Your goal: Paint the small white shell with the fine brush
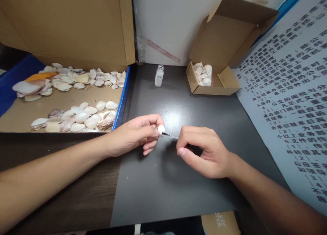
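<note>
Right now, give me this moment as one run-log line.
left hand: holding small white piece | right hand: holding thin applicator, dark tip at white piece | glass bottle: upright, uncapped, beyond hands

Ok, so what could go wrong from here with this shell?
The shell might slip, since the left hand only pinches it in its fingers. The brush in the right hand could smear those fingers, its tip being so close. The uncapped bottle could spill if knocked.

A small white shell (161,129) is pinched by the left hand (136,134) and met by a dark-tipped brush (166,134) held in the right hand (204,151); an uncapped glass vial (158,77) is set beyond, seashells (81,118) boxed at left.
</note>
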### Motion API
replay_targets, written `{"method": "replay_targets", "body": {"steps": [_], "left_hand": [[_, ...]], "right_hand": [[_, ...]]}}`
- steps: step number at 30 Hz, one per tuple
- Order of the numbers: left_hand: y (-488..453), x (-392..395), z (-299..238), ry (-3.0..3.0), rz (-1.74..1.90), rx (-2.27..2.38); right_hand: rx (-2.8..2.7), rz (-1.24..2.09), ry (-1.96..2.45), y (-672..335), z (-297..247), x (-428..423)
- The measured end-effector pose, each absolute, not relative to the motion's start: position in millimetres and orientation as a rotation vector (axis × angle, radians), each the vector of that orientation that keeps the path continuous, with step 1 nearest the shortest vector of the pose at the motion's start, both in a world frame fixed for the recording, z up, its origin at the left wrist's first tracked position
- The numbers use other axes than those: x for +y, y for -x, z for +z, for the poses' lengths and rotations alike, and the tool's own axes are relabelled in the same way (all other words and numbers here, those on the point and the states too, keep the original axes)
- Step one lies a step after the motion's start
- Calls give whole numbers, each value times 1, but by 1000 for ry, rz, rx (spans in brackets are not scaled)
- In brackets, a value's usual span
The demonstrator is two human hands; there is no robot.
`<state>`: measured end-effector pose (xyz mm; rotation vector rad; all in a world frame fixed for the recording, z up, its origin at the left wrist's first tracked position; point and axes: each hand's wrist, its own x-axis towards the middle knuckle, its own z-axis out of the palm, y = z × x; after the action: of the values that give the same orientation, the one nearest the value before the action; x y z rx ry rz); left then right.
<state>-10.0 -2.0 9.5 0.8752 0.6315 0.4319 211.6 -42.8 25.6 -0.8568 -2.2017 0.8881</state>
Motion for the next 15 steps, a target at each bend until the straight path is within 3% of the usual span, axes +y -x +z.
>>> {"method": "replay_targets", "body": {"steps": [15], "left_hand": [[9, -1, 10, -880, 435, 630]], "right_hand": [[-2282, 921, 930, -211, 23, -42]]}}
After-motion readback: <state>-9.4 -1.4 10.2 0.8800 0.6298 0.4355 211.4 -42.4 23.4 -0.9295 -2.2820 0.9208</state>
